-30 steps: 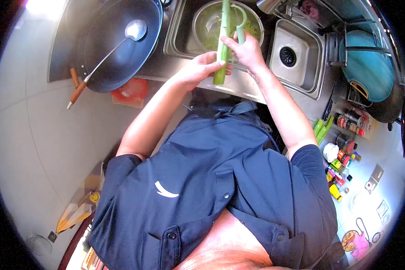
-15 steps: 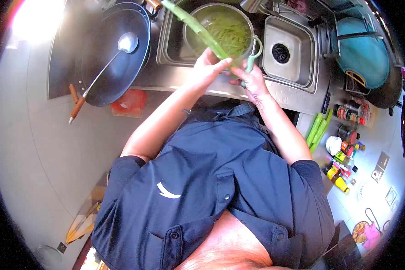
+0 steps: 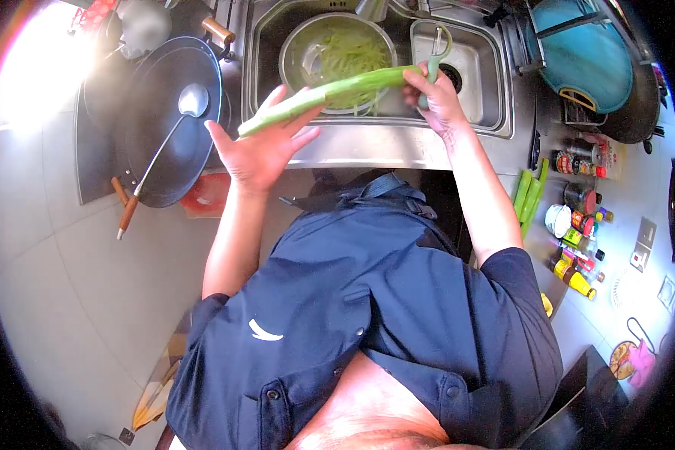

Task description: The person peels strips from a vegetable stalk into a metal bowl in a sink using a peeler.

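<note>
One long, slim green stalk [image 3: 337,90] is lying across left hand [image 3: 265,154], fingers standing wide apart, clasping nothing | right hand [image 3: 440,101] is pinching stalk's end, holding mint-green plastic peeler [image 3: 433,69] | steadier if left fingers are curling round

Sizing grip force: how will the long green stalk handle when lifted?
Probably fairly stiff: the green stalk stretches from the right hand to the open left hand, only slightly bowed. Perhaps slippery too, since its surface looks smooth.

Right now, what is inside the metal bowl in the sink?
Green peelings lie in the metal bowl. The green stalk crosses in front, hiding part of it; the bottom beneath the peelings is covered.
</note>
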A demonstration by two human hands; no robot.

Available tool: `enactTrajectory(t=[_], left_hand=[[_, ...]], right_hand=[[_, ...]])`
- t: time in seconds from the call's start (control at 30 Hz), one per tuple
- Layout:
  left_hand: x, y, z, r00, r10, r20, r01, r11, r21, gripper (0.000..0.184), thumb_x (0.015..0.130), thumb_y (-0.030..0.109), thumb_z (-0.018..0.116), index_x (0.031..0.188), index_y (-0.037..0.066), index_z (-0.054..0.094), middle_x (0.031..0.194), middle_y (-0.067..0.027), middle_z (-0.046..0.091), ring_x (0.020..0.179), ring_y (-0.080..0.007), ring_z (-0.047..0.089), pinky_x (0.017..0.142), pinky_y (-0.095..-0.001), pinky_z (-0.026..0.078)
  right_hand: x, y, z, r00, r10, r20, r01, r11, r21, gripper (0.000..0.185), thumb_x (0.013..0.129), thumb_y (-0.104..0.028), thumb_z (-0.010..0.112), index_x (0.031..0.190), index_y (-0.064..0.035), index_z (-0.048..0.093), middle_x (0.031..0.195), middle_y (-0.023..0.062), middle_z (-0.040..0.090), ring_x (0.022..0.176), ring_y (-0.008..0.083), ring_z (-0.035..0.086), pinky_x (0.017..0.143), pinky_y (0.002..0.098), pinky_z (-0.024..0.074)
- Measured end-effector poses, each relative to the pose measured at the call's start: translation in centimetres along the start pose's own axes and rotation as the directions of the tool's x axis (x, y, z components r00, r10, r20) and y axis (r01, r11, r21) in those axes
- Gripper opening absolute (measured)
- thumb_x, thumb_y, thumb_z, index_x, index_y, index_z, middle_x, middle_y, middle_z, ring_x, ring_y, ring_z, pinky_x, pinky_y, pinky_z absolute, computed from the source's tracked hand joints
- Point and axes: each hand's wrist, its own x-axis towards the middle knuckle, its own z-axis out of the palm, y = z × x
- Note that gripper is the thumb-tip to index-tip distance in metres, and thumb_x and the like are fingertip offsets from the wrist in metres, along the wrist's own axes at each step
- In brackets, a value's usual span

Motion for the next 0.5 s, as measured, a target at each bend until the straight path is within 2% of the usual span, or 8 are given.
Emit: enactTrajectory(t=[0.07,0.1,0.13,0.2,0.27,0.37,0.4,0.5], left_hand=[[-0.7,1.0,-1.6,0.986,-0.133,-0.104,0.133,0.991,0.001,0.119,0.082,0.089,0.044,0.155,-0.004,0.031,0.157,-0.032,0.034,0.142,-0.0495,0.039,0.112,-0.0598,0.041],[-0.9,1.5,-2.0,0.968,-0.185,-0.171,0.211,0.966,0.148,0.116,0.087,0.086,0.036,0.153,-0.009,0.033,0.152,-0.0314,0.042,0.134,-0.048,0.05,0.105,-0.0539,0.049],[-1.2,1.8,-1.9,0.958,-0.203,-0.204,0.264,0.899,0.348,0.107,0.09,0.076,0.048,0.153,-0.009,0.032,0.151,-0.03,0.045,0.132,-0.0443,0.054,0.1,-0.0499,0.052],[-1.1,3.1,-3.1,0.96,-0.28,-0.024,0.236,0.755,0.612,0.097,0.092,0.061,0.06,0.153,-0.009,0.034,0.149,-0.0283,0.048,0.127,-0.038,0.059,0.095,-0.0441,0.055],[-1.4,4.9,-3.5,0.906,-0.418,-0.074,0.378,0.715,0.588,0.076,0.095,0.042,0.066,0.148,-0.008,0.045,0.136,-0.0227,0.062,0.103,-0.0246,0.071,0.085,-0.0332,0.058],[-0.5,4.5,-2.5,0.807,-0.521,-0.279,0.493,0.333,0.803,0.064,0.098,0.041,0.063,0.149,0.004,0.05,0.113,-0.0098,0.07,0.089,-0.0156,0.069,0.078,-0.027,0.056],[0.2,3.3,-1.4,0.803,-0.502,-0.32,0.488,0.246,0.837,0.049,0.1,0.041,0.061,0.134,0.006,0.058,0.095,-0.003,0.066,0.079,-0.0112,0.065,0.068,-0.0248,0.054],[1.1,0.0,-1.6,0.832,-0.396,-0.388,0.484,0.176,0.857,0.035,0.102,0.042,0.059,0.116,0.01,0.059,0.086,0.0018,0.057,0.066,-0.0068,0.057,0.054,-0.0221,0.048]], right_hand=[[0.4,-0.5,0.3,1.0,-0.005,-0.003,0.005,1.0,-0.026,0.038,0.086,-0.018,0.083,0.091,-0.015,0.045,0.085,0.0023,0.06,0.071,0.014,0.062,0.059,0.0289,0.0518],[0.6,-0.6,0.4,1.0,-0.001,0.003,0.001,1.0,-0.027,0.038,0.086,-0.018,0.083,0.091,-0.015,0.045,0.085,0.0023,0.06,0.071,0.014,0.062,0.059,0.0289,0.0518],[0.7,-0.6,0.5,1.0,-0.006,0.001,0.006,0.999,-0.054,0.038,0.086,-0.018,0.083,0.091,-0.0146,0.045,0.086,0.0024,0.06,0.072,0.014,0.062,0.06,0.0294,0.0525],[1.1,-0.7,1.2,1.0,-0.002,0.012,0.003,0.996,-0.085,0.039,0.085,-0.018,0.083,0.092,-0.0141,0.045,0.087,0.0026,0.06,0.074,0.0139,0.062,0.06,0.0298,0.0533],[1.3,-0.8,2.0,1.0,-0.025,0.018,0.028,0.984,-0.178,0.033,0.088,-0.015,0.08,0.096,-0.0143,0.047,0.09,0.0022,0.062,0.072,0.011,0.06,0.059,0.0255,0.0497],[1.5,-0.4,3.7,0.997,-0.038,0.066,0.055,0.96,-0.274,0.037,0.086,-0.02,0.083,0.094,-0.0133,0.047,0.087,0.0009,0.059,0.074,0.0111,0.061,0.061,0.0262,0.0518],[1.7,-0.1,4.5,0.995,-0.045,0.085,0.071,0.937,-0.343,0.04,0.085,-0.024,0.084,0.092,-0.0129,0.046,0.087,0.0001,0.057,0.076,0.0114,0.062,0.062,0.027,0.0538],[2.2,0.8,7.3,0.998,-0.056,0.042,0.069,0.863,-0.501,0.038,0.089,-0.03,0.081,0.091,-0.011,0.049,0.085,0.0014,0.059,0.075,0.0096,0.062,0.06,0.0252,0.0532]])
